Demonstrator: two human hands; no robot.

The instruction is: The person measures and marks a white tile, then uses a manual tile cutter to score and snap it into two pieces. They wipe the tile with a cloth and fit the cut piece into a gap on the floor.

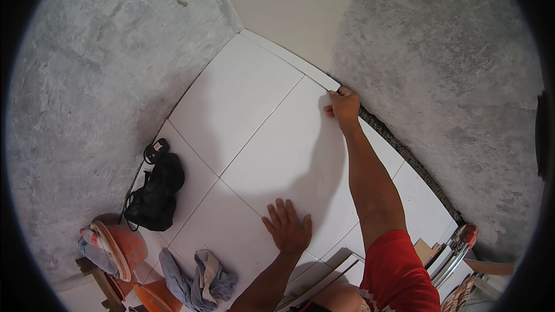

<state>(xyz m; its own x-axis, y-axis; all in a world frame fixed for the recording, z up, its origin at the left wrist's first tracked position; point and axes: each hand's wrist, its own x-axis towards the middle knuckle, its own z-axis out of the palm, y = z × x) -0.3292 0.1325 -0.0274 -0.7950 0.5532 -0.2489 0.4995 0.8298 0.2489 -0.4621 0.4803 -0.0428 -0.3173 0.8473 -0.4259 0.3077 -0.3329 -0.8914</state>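
My left hand [287, 228] lies flat on a large white floor tile [283, 144], fingers spread, holding nothing. Farther off, at the foot of the right wall, my right hand [344, 107] is bent over the near end of a narrow white tile strip [306, 69]. Its thumb and fingers are closed there, partly hiding that end. The strip lies along the wall and reaches back to the far corner. From my right hand toward me, a dark, rough gap [399, 144] runs between the tiles and the wall.
A black bag [159, 190] rests by the left wall. Nearer are an orange bucket [130, 248], an orange container [157, 296] and crumpled grey cloths [199, 280]. At lower right stands a tile cutter with metal rails [454, 260]. Grey walls [451, 63] meet the tiled floor.
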